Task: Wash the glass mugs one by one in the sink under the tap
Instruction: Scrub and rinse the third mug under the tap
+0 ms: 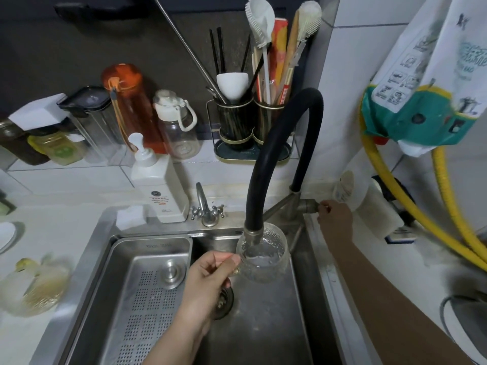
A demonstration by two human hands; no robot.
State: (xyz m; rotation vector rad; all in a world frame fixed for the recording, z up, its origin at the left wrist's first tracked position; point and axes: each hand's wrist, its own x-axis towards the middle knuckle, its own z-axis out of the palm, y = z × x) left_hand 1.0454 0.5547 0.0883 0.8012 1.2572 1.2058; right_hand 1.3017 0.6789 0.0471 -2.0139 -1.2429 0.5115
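A perforated steel tray (pixel 147 283) is seated in the left half of the sink (pixel 266 325), beside the drain (pixel 224 301). A white soap bottle (pixel 158 191) and a small chrome tap (pixel 207 206) are stood behind. The dimpled, rounded glass mug (pixel 263 255) is gripped at its handle by the left hand (pixel 210 275) under the black hose spout (pixel 274 159). The tap lever (pixel 309 206) is pinched by the right hand (pixel 334 217).

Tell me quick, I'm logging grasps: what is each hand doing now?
Left hand: grips the glass mug by its handle under the tap spout.
Right hand: fingers pinch the tap lever.
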